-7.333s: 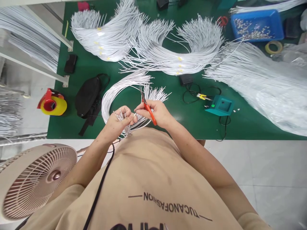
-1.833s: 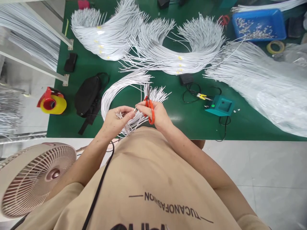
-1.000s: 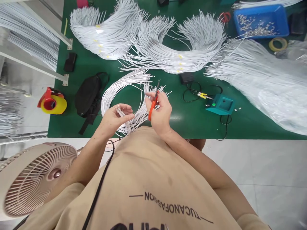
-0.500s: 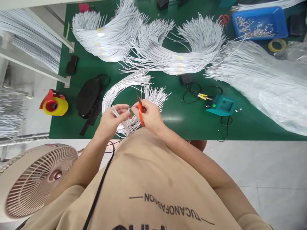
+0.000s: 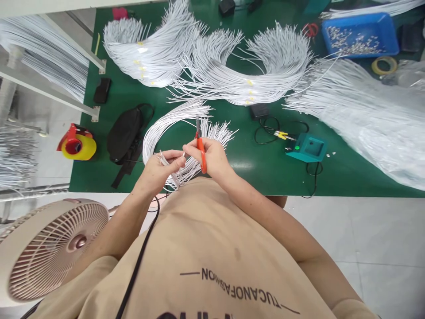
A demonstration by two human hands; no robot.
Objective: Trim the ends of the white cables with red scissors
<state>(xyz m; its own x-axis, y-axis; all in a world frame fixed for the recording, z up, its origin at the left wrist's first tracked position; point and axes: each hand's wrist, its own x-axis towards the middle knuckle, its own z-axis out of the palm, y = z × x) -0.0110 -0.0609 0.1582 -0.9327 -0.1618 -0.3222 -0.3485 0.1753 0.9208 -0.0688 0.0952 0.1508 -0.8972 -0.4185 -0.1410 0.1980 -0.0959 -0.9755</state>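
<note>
My left hand [image 5: 161,167] pinches the ends of several thin white wires from a curved white wire bundle [image 5: 166,126] lying on the green table [image 5: 259,168]. My right hand [image 5: 212,157] holds orange-handled scissors [image 5: 200,148], blades pointing away from me, and its fingertips touch a wire end right next to my left fingers. Both hands hover over the table's near edge, close to my chest.
Large white wire bundles [image 5: 232,66] cover the back of the table. A teal device [image 5: 307,147] with black cord sits to the right, a black bag [image 5: 124,133] and yellow tape dispenser [image 5: 76,145] to the left, a blue tray [image 5: 360,33] far right, a fan [image 5: 53,248] lower left.
My right hand swung out to the right with the scissors a second ago, then came back to meet my left hand; the blades now point straight away. My left hand kept hold of the wires.
</note>
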